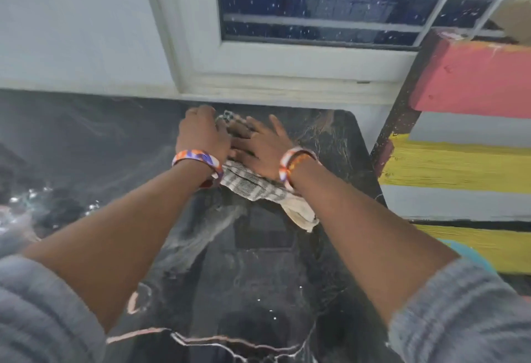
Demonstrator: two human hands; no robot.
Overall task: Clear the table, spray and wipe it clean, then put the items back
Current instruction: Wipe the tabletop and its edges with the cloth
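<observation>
Cloth (253,187) mostly hidden under both hands, far part barely visible; whole picture motion-blurred. Left hand (202,133) curled, knuckles up, gripping cloth's far edge. Right hand (260,147) flat, fingers spread, pressing cloth down. Cloth lies at far right part of table (330,247), near white window frame (287,75). Painted wooden slats (459,161), pink, yellow, grey, beside table's right edge. Table dark glossy marble with pale veins; cloth checked grey-white, crumpled.
</observation>
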